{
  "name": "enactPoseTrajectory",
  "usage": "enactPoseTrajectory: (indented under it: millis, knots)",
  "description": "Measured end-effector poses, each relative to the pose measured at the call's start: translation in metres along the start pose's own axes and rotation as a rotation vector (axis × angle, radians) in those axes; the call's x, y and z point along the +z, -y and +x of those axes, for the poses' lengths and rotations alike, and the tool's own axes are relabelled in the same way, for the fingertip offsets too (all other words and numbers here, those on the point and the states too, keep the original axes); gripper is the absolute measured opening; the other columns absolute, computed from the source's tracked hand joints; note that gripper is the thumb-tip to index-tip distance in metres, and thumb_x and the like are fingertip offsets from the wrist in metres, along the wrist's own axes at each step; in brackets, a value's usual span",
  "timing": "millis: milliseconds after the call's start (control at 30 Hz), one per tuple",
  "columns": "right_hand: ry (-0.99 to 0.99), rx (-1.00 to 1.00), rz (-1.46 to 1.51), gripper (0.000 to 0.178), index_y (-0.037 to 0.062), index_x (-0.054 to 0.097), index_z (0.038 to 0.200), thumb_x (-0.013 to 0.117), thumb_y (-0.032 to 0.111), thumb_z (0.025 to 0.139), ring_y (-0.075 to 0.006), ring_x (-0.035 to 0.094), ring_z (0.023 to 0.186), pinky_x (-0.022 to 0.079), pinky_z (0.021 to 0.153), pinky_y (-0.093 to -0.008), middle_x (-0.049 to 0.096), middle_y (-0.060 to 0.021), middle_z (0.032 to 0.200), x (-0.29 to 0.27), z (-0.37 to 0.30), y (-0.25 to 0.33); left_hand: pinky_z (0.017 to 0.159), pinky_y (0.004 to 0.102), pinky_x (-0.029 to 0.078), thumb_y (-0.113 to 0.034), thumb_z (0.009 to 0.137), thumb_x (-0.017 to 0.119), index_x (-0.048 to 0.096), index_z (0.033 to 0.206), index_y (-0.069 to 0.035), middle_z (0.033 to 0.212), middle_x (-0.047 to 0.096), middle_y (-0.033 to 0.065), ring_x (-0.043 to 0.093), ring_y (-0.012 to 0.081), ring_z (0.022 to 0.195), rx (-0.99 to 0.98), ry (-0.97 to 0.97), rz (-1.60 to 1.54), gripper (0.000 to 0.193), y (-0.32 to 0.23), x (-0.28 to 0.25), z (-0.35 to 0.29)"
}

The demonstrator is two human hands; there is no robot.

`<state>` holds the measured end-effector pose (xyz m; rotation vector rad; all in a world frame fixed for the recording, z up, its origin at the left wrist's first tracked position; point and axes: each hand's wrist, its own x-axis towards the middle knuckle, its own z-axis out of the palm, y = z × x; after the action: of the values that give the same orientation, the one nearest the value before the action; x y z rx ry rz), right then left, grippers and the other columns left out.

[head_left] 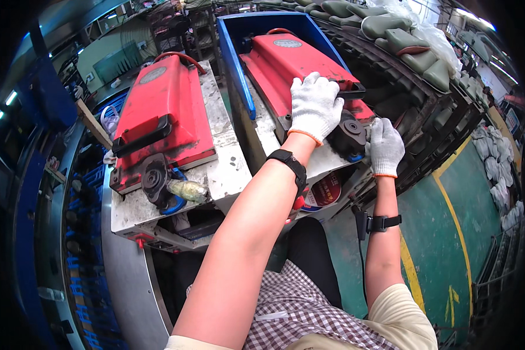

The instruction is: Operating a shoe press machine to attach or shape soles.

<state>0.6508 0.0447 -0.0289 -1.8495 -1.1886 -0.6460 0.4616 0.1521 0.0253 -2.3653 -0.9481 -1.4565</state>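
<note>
My left hand (315, 108), in a white knit glove, is bent over the front of the red cover (291, 52) of the right machine. Its fingers close round the black handle (352, 91), of which only the right end shows. Below the cover sits a dark round clamp-like fitting (350, 131). Just right of that fitting, my gloved right hand (386, 149) is closed beside the machine's corner. Anything in its fingers is hidden.
A second red-covered machine (163, 111) stands left on the worn white bench (230, 157), with a similar dark fitting (155, 178) at its front. A blue bin (234, 64) surrounds the right machine's back. Racks of olive boots (385, 29) stand right. Yellow lines mark the green floor (431, 233).
</note>
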Motion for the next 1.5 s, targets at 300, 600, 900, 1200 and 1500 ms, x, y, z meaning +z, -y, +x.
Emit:
enactPoseTrajectory:
  millis: [300,600,900,1200,1500]
  knots:
    - [-0.032,-0.024,-0.011,0.031,0.0137,0.073,0.098,0.058,0.04,0.104,-0.0384,0.071,0.083,0.053,0.071,-0.0529,0.073,-0.0157,0.084,0.003,0.0,-0.002,0.093,0.0509,0.044,-0.031,0.083,0.076,0.073,0.093,-0.014,0.099,0.069,0.0078,0.062,0.0301,0.115,0.009,-0.028,0.024,0.02,0.0,0.001,0.0]
    - [-0.029,-0.014,0.001,0.032,0.0138,0.073,0.098,0.057,0.041,0.105,-0.0383,0.071,0.083,0.053,0.07,-0.053,0.073,-0.0161,0.085,0.002,0.0,-0.002,0.094,0.0515,0.044,-0.031,0.083,0.076,0.073,0.093,-0.014,0.1,0.069,0.0081,0.062,0.0307,0.116,0.01,-0.039,0.025,0.02,0.0,0.003,-0.001]
    - [-0.032,0.012,-0.024,0.032,0.0145,0.073,0.098,0.056,0.041,0.105,-0.0394,0.071,0.083,0.053,0.07,-0.0539,0.073,-0.0171,0.085,-0.001,0.0,0.003,0.095,0.0521,0.044,-0.031,0.083,0.075,0.073,0.094,-0.014,0.1,0.069,0.0077,0.061,0.0304,0.116,-0.007,-0.009,0.011,0.02,-0.002,0.002,0.0]
    - [0.17,0.216,-0.128,0.043,0.0176,0.071,0.112,0.045,0.051,0.108,-0.0451,0.07,0.096,0.054,0.079,-0.0563,0.075,-0.0202,0.101,-0.018,-0.004,0.016,0.093,0.0509,0.044,-0.03,0.083,0.075,0.072,0.092,-0.014,0.099,0.069,0.0077,0.062,0.0304,0.115,-0.009,-0.006,0.02,0.019,-0.001,0.001,-0.001]
    - [0.105,0.184,-0.124,0.038,0.0176,0.072,0.11,0.049,0.047,0.106,-0.0436,0.071,0.093,0.055,0.078,-0.0559,0.075,-0.02,0.096,-0.023,-0.012,0.015,0.094,0.0515,0.045,-0.029,0.083,0.075,0.072,0.092,-0.014,0.099,0.069,0.0076,0.061,0.031,0.116,0.008,-0.06,0.018,0.018,-0.002,0.003,-0.001]
